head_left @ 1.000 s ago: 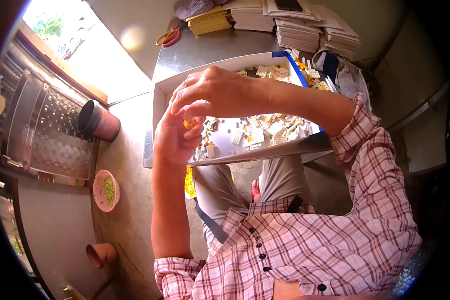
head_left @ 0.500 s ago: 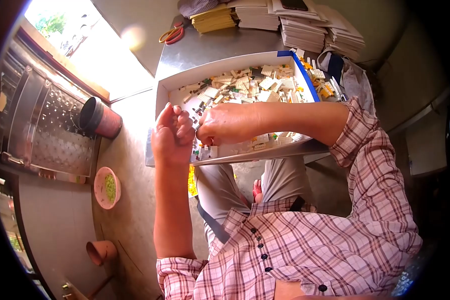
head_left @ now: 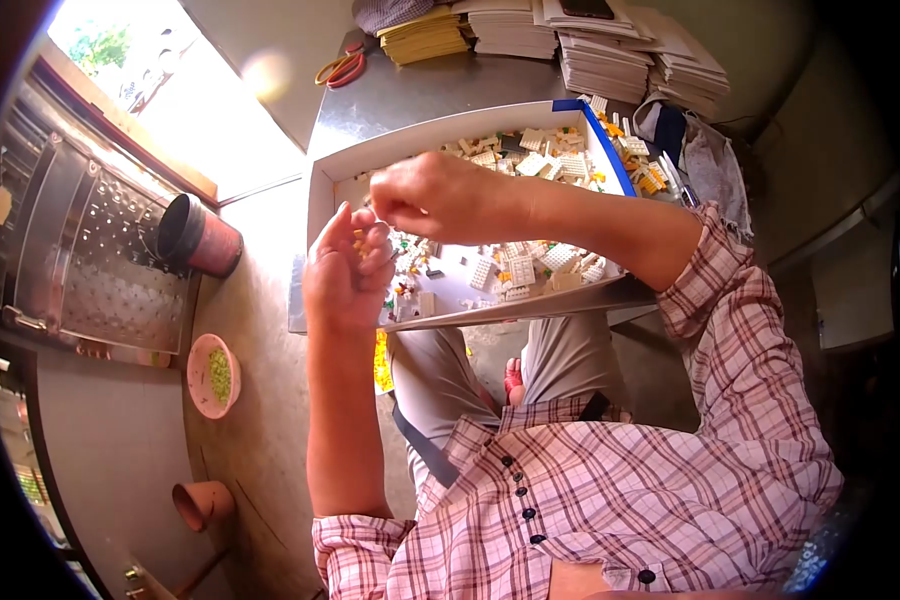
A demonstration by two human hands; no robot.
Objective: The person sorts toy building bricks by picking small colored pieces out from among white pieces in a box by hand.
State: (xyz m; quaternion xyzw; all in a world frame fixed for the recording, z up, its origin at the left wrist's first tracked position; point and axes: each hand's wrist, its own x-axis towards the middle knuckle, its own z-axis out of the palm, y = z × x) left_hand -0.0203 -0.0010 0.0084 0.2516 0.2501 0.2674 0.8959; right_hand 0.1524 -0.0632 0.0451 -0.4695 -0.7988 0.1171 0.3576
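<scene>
A shallow white box [head_left: 335,190] with a blue strip along its right edge holds many loose toy building bricks [head_left: 520,268], mostly white and cream, some orange, green and dark. Over its left end, my left hand [head_left: 345,270] is turned palm up with curled fingers, and small orange brick pieces show between them. My right hand [head_left: 440,195] is closed in a pinch just above the left fingertips. Whatever the right fingers hold is hidden by the hand.
More bricks [head_left: 645,170] lie right of the box, beside a grey cloth [head_left: 710,170]. Paper stacks [head_left: 610,70], a phone [head_left: 587,8] and red-and-yellow-handled scissors [head_left: 342,68] are at the table's back. On the left are a dark bucket [head_left: 200,237] and a pink bowl [head_left: 213,375].
My right hand has risen from low in the box, away from the bricks, to above my left fingertips. My left fingers have loosened slightly, showing orange pieces.
</scene>
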